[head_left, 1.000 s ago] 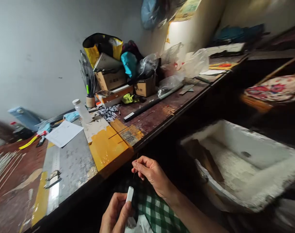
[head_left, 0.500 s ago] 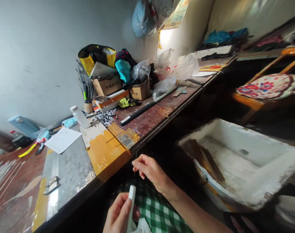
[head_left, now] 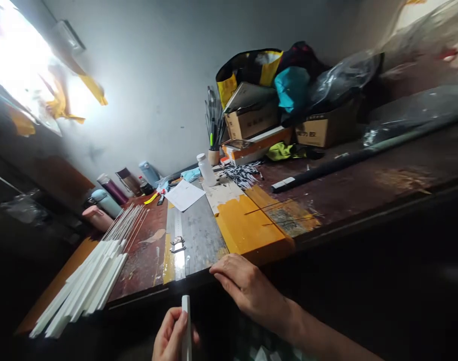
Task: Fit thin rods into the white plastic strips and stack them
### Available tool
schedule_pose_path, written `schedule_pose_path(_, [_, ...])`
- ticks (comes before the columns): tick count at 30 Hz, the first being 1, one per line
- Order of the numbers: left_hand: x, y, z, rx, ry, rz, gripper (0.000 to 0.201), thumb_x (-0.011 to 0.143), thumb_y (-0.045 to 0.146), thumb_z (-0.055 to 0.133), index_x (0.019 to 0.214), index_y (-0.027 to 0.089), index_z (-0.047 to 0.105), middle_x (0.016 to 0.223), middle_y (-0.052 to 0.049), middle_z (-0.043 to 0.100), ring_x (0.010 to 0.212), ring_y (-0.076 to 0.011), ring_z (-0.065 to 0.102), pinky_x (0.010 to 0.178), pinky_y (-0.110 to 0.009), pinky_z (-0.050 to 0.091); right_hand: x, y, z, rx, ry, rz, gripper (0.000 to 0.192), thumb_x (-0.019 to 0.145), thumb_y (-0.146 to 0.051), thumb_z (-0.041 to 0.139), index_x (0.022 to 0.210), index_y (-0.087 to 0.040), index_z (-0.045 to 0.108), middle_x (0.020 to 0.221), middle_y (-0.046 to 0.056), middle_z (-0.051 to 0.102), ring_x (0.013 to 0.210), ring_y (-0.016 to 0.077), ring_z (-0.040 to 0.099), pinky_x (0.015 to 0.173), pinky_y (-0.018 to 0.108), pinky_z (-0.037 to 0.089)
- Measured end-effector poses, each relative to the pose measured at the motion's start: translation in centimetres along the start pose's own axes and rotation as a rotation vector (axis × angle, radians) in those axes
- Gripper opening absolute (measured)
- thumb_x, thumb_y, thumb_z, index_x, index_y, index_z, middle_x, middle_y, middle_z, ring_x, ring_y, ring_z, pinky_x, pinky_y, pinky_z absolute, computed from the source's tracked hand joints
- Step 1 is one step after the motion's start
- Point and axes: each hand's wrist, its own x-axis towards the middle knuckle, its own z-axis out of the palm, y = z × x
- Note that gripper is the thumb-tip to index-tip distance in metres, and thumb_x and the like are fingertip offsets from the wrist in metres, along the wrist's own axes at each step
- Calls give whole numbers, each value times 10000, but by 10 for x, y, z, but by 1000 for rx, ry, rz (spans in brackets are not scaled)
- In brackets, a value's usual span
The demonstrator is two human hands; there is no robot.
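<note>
view swung left | right hand (head_left: 247, 288) now at bench edge (head_left: 198, 281)

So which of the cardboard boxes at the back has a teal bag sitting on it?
The right-hand cardboard box: the teal bag rests above it, while the left box carries a grey folder instead.

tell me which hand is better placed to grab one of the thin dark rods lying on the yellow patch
Right. The right hand rests at the bench edge just below the yellow patch, close to the thin dark rods, and seems empty. The left hand sits lower, off the bench, fingers closed on a white strip.
</note>
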Motion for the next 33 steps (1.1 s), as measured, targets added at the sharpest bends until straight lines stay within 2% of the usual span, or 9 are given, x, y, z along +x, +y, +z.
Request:
schedule_pose_path(5, [16,0,-18,-4,-33,15,500,626,642,703,684,169,554,449,-3,570,395,-86,402,439,-214,274,33,7,35,-203,-175,-110,163,932,-127,498,1006,-196,625,991,39,654,991,194,540,901,328,419])
schedule_pose_path(12, [21,-9,-19,12,-57,8,472,702,620,656,720,165,533,470,1,581,391,-63,360,435,-201,215,65,23,60,-264,-334,-223,289,901,-76,492,1162,-171,569,1225,68,616,1172,211,480,983,349,366])
schedule_pose_path(17, [17,-4,-14,-20,-63,34,439,729,584,649,722,157,546,478,-5,587,422,-75,393,467,-210,242,72,26,67,-264,-401,-289,242,884,-74,476,1067,-159,609,1134,76,661,1213,223,455,1013,373,331])
schedule_pose_path(23, [20,-2,-12,-27,-44,39,425,743,564,648,721,150,554,486,-1,585,438,-69,385,480,-206,238,69,30,68,-260,-409,-283,341,857,-73,471,1171,-162,573,1236,77,620,1297,242,390,1091,447,221])
schedule_pose_path(33, [35,7,-9,2,-28,30,383,791,524,617,767,152,528,527,25,565,437,-50,350,461,-187,229,67,35,69,-210,-417,-230,396,874,-95,459,1255,-173,532,1311,70,579,1349,231,328,1131,485,157])
